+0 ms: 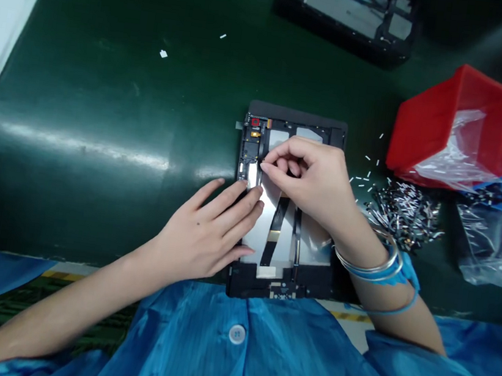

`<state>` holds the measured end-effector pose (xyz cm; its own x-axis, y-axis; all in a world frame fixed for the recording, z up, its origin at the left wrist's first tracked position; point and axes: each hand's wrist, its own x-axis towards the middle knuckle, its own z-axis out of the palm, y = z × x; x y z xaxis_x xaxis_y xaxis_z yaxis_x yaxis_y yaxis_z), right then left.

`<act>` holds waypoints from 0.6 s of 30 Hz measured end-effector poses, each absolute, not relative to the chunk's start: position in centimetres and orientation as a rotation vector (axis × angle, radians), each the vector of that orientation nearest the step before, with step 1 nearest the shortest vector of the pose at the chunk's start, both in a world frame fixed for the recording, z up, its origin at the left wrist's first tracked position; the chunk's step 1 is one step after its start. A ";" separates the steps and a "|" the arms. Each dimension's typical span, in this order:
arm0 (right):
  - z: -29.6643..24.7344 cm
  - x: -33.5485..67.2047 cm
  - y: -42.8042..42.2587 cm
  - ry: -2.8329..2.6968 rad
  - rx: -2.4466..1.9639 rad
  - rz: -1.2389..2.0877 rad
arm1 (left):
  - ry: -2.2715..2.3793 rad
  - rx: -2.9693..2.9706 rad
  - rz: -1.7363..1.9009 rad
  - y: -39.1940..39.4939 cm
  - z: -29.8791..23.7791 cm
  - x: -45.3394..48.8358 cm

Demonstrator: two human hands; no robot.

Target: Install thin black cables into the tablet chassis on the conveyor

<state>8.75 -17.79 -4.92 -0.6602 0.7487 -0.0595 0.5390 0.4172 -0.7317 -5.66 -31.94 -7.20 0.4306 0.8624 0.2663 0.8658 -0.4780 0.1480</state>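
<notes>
Two hands cover an opened tablet housing (278,284). Left hand (203,231) lies flat, fingers released; right hand (307,180) pinches something tiny (263,166), fingers closed.

No text can be read anywhere in view. The small parts (252,142) at the top left corner of the tablet frame (297,115) are too small to tell whether they carry any print.
</notes>
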 end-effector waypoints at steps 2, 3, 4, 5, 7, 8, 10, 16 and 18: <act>-5.1 8.6 -17.8 -2.425 -1.114 1.044 | -1.598 -2.640 -0.463 -31.9 -7.1 -5.6; -5.1 8.5 -17.9 -2.437 -1.113 1.022 | -1.601 -2.634 -0.455 -31.8 -7.1 -5.6; -5.1 8.5 -17.9 -2.445 -1.114 0.999 | -1.606 -2.627 -0.450 -31.7 -7.0 -5.6; -5.1 8.5 -18.0 -2.447 -1.117 0.973 | -1.616 -2.617 -0.446 -31.5 -7.0 -5.6; -4.7 9.0 -18.3 -2.422 -1.130 0.905 | -1.649 -2.600 -0.428 -31.0 -7.0 -5.5; -4.3 9.4 -18.5 -2.394 -1.140 0.862 | -1.670 -2.594 -0.416 -30.6 -7.0 -5.4; -3.4 10.9 -19.0 -2.336 -1.165 0.759 | -1.716 -2.591 -0.393 -29.9 -6.9 -5.5; -2.9 17.4 -22.2 -2.392 -1.402 0.405 | -1.989 -2.476 -0.850 -31.8 -5.9 -5.7; -3.9 19.0 -23.3 -2.442 -1.529 0.348 | -2.205 -2.252 -1.011 -34.2 -6.0 -4.8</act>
<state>19.03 -23.26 -3.90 -0.4241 0.9024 0.0756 0.8455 0.4245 -0.3239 -4.84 -34.21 -6.03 -0.0667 0.9513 0.3011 0.8489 -0.1045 0.5181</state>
